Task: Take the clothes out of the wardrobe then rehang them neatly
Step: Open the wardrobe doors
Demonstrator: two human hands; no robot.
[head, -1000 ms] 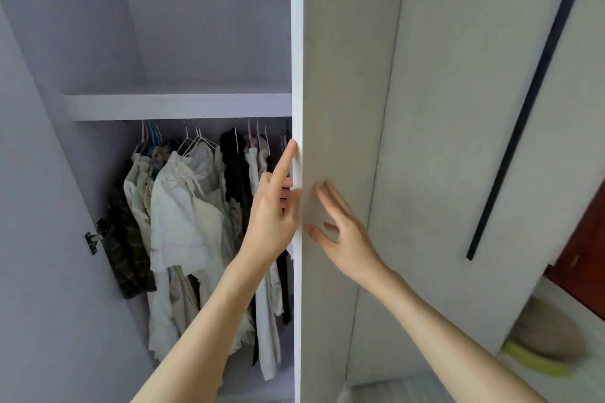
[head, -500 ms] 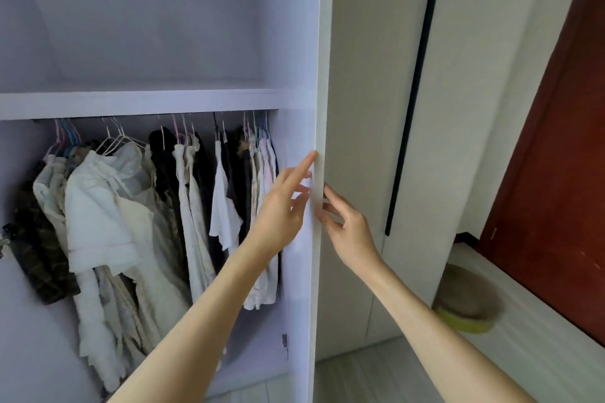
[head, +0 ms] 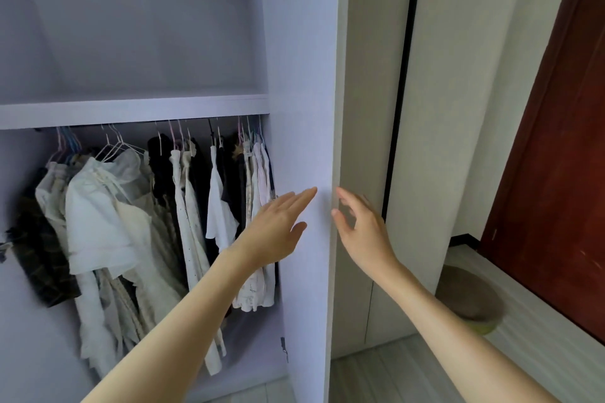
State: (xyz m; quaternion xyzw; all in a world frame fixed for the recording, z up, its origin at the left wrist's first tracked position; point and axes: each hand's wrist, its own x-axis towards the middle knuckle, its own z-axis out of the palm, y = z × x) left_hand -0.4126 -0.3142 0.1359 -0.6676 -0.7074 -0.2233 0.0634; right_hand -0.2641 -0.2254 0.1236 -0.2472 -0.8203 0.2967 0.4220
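Both hands are raised at the open wardrobe door (head: 304, 141), which stands edge-on toward the camera with its pale inner face showing. The left hand (head: 278, 229) is flat, fingers extended together, palm toward that inner face and at or just short of it; contact cannot be confirmed. The right hand (head: 363, 226) is loosely spread on the outer side of the door edge, fingers curled a little, holding nothing. Judged from this placement, the two hands bracket the door edge to swing it fully aside and clear access to the hanging section. The task's clothes (head: 147, 222) are all inside the wardrobe, hung from a rail under the shelf (head: 131, 109): pale shirts and blouses crowded at the left and centre, several dark garments between them, a dark checked piece (head: 39, 255) at the far left, and a tight group of light items nearest the door. Hangers (head: 114, 147) are wire and coloured plastic, unevenly spaced. The compartment above the shelf shows no contents. No garment is removed yet; removal appears to be the next step. Outside, a closed wardrobe door with a long black handle (head: 399, 108) stands right, a round cushion-like object (head: 468, 301) on the floor beyond.
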